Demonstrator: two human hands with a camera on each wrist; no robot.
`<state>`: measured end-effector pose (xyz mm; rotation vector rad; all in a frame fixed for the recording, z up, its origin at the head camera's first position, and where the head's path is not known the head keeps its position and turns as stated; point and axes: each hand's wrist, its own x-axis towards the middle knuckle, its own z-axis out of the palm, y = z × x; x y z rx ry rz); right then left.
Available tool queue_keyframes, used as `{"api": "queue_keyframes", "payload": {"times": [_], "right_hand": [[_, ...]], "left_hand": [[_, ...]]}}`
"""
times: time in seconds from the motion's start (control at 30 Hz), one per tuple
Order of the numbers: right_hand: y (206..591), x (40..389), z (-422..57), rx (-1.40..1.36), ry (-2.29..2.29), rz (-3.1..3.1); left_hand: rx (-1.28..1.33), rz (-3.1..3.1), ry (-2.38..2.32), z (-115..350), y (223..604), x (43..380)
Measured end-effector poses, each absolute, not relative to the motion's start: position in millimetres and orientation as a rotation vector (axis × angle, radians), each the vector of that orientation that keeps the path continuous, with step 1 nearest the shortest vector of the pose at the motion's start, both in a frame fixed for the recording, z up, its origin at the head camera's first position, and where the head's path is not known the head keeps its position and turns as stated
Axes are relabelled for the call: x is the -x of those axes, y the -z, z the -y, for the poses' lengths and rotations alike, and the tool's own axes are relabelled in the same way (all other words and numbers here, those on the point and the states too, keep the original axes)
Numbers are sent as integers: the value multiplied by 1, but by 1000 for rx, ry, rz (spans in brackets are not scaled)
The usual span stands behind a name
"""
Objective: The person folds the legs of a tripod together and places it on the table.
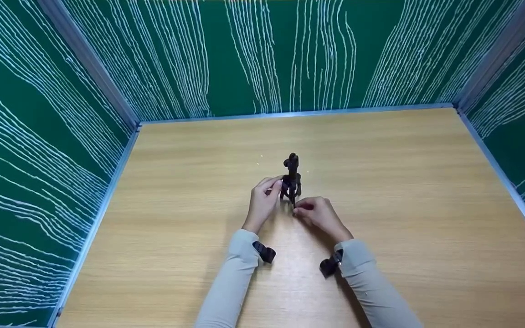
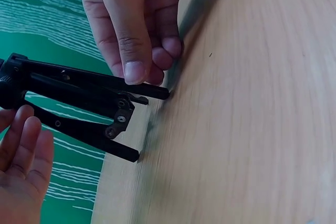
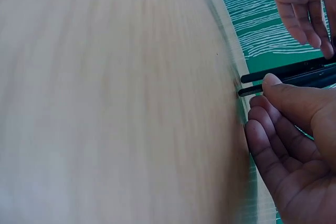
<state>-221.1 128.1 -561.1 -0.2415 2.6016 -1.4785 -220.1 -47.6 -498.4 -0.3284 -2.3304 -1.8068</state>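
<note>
A small black tripod [image 1: 292, 175] stands near the middle of the wooden table, with its knobbed head uppermost. On its left side my left hand [image 1: 264, 200] holds the upper part between thumb and fingers; part of this grip is hidden. The right hand [image 1: 319, 215] pinches one leg low down, close to the foot. In the left wrist view the tripod legs [image 2: 79, 82] stand a little apart, joined by a hinged brace [image 2: 121, 119]. Seen from the right wrist, my right thumb and fingertips [image 3: 272, 80] meet at the leg's lower end.
The wooden table [image 1: 176, 191] is bordered by green walls [image 1: 285, 54] with white wavy lines on the back and both sides. Tiny pale specks lie behind the tripod. Each wrist wears a small black camera [image 1: 265, 252] over a light sleeve.
</note>
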Motion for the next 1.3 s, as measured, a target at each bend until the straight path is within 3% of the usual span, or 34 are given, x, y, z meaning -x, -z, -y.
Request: {"api": "queue_keyframes", "payload": {"times": [0.97, 1.3], "right_hand": [[562, 221, -106, 208, 1517, -2572], [558, 224, -121, 275, 1513, -2661]], "left_hand": [[270, 2330, 1983, 53, 505, 239], [195, 2302, 1964, 55, 504, 228]]}}
